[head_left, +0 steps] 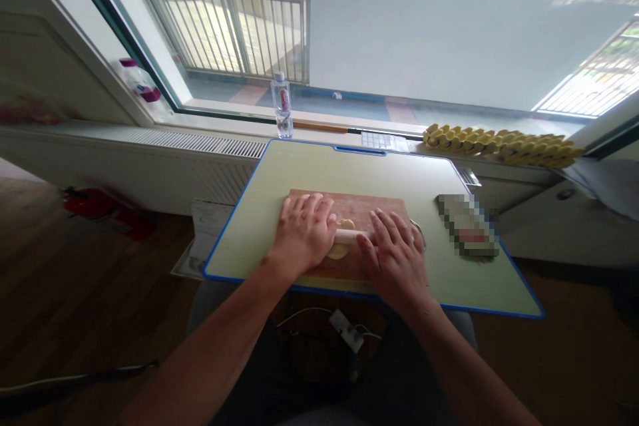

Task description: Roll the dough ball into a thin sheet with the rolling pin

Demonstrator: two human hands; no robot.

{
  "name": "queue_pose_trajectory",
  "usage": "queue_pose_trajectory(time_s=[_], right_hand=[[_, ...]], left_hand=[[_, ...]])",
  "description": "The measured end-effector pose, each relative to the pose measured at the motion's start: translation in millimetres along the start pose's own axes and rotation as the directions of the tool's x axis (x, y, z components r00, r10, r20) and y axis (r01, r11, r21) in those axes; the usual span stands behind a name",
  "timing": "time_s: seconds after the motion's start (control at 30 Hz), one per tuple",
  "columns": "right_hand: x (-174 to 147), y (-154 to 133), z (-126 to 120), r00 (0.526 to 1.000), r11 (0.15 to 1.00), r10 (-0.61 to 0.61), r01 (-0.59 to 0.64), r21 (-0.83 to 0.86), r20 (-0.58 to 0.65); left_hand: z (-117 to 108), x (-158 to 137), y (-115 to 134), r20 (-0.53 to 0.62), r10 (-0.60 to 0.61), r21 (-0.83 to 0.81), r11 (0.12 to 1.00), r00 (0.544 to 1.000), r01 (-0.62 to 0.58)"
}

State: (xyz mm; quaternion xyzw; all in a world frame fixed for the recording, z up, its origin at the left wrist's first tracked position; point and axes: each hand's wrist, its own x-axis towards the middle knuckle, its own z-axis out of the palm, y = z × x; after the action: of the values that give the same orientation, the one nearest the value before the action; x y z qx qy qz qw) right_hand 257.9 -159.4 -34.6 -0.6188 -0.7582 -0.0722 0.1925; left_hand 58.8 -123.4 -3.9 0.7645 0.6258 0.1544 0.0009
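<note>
A pale rolling pin [352, 236] lies crosswise over a flattened piece of dough [338, 251] on a wooden cutting board [344, 201]. My left hand [307, 229] holds the pin's left end under its palm, fingers reaching forward over the board. Over the other end, my right hand [397, 249] presses down with its fingers bent forward and its thumb beside the pin. Dough shows on both the near and far sides of the pin. Both pin ends are hidden beneath my hands. A metal ring handle [418, 234] sticks out at the board's right edge.
The board rests on a pale green table with a blue rim [234, 213]. A pixelated object [466, 225] lies at its right. On the windowsill stand a water bottle [282, 106] and a stack of yellow egg trays [499, 145]. A power strip [346, 331] shows below the table.
</note>
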Motion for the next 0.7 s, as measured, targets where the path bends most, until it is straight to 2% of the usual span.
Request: queue_pose_trajectory(time_s=[0.3,0.7], right_hand=[[-25,-1,-4,0.998,0.998,-0.039,0.042,0.05,-0.057],[-52,-3,-7,0.996,0.996,-0.064,0.068,0.055,-0.059]], left_hand=[[-5,-24,5,0.0,0.009,-0.034,0.999,1.0,-0.008],[-3,-52,8,-0.045,0.04,-0.066,0.997,0.998,-0.043]])
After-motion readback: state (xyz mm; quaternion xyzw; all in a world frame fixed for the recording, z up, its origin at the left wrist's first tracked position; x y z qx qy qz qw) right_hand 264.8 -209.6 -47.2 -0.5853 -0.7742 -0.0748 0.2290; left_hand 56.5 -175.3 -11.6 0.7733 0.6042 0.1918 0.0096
